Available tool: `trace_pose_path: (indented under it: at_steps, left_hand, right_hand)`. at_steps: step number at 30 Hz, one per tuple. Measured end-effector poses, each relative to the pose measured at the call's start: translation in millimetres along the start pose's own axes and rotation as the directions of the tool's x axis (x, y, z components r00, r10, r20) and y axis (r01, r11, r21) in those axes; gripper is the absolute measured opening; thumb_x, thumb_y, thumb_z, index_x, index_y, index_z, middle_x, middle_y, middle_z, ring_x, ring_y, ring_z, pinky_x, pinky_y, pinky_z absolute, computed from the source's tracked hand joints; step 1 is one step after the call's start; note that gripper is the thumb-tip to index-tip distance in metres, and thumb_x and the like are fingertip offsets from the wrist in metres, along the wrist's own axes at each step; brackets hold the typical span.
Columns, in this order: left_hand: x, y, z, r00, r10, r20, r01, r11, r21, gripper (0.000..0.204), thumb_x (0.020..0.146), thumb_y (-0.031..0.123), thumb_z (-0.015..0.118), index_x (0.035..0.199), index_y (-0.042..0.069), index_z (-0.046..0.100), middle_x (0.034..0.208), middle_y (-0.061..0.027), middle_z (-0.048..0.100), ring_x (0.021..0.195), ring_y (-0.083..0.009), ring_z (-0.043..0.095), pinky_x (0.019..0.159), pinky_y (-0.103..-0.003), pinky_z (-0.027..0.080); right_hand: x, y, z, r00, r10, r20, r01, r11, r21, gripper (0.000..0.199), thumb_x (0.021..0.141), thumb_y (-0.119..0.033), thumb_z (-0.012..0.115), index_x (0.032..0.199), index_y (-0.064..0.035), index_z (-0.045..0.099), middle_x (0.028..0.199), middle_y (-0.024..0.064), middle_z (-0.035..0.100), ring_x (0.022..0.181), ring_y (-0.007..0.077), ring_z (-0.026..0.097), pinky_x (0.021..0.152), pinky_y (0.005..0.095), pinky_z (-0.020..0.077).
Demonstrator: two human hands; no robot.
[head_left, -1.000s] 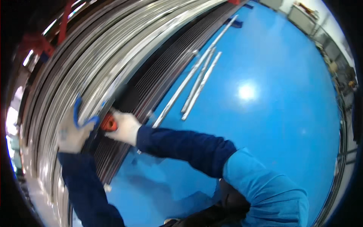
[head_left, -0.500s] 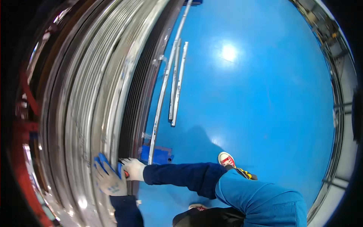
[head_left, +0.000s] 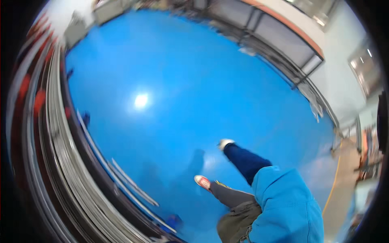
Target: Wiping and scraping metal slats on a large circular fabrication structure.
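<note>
My right hand [head_left: 225,143], in a white work glove, is stretched out over the blue floor, away from the metal bars. Its fingers look curled, with a small dark bit at their edge; blur hides what that is. At the lower edge, beside the stack of long metal profiles [head_left: 75,162], a pale, blurred patch may be part of my left hand, but its fingers cannot be made out. Long thin silver bars [head_left: 133,188] lie along the near side of the stack.
A dark blue object [head_left: 174,222] lies by the bar ends. My red and white shoe [head_left: 202,182] stands on the blue floor [head_left: 162,73]. Along the far wall runs a metal-framed bench [head_left: 283,28], with clear plastic sheeting [head_left: 312,101] near it. Red rack parts [head_left: 39,101] show at left.
My view has swung to the right. My right hand has left the profiles, where it gripped something red and black beside my left hand, and moved right over the floor. My left hand has dropped mostly from view.
</note>
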State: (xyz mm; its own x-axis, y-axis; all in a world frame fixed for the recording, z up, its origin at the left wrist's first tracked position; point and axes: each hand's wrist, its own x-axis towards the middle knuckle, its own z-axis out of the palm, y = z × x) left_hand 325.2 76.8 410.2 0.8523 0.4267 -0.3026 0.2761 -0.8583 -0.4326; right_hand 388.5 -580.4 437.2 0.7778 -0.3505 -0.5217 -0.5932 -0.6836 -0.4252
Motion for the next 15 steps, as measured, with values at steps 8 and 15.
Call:
trace_pose_path:
  at_steps: [8,15]
  left_hand:
    - [28.6,253.0,-99.0,0.717,0.692,0.089,-0.627,0.695,-0.353,0.061,0.075,0.048,0.057,0.124,0.012,0.051,0.112,-0.0136,0.059,0.095,-0.0287,0.059,0.081,-0.040,0.048]
    - [-24.3,377.0,-284.7,0.443,0.883,-0.153,-0.703,0.237,-0.671,0.039,0.077,0.026,0.063,0.113,0.009,0.061,0.099,-0.0102,0.067,0.086,-0.0296,0.063,0.074,-0.037,0.049]
  right_hand:
    - [-145.3,150.4,-289.4,0.620,0.719,-0.313,-0.310,0.592,0.744,0.035,0.077,-0.033,0.057,0.100,-0.0065,0.060,0.094,0.0094,0.062,0.080,0.0258,0.060,0.072,0.0334,0.0483]
    - [-165.1,185.0,-96.4,0.732,0.676,0.082,-0.453,0.394,0.800,0.029,0.078,-0.030,0.057,0.086,-0.0036,0.064,0.079,0.0105,0.064,0.065,0.0235,0.061,0.062,0.0311,0.0495]
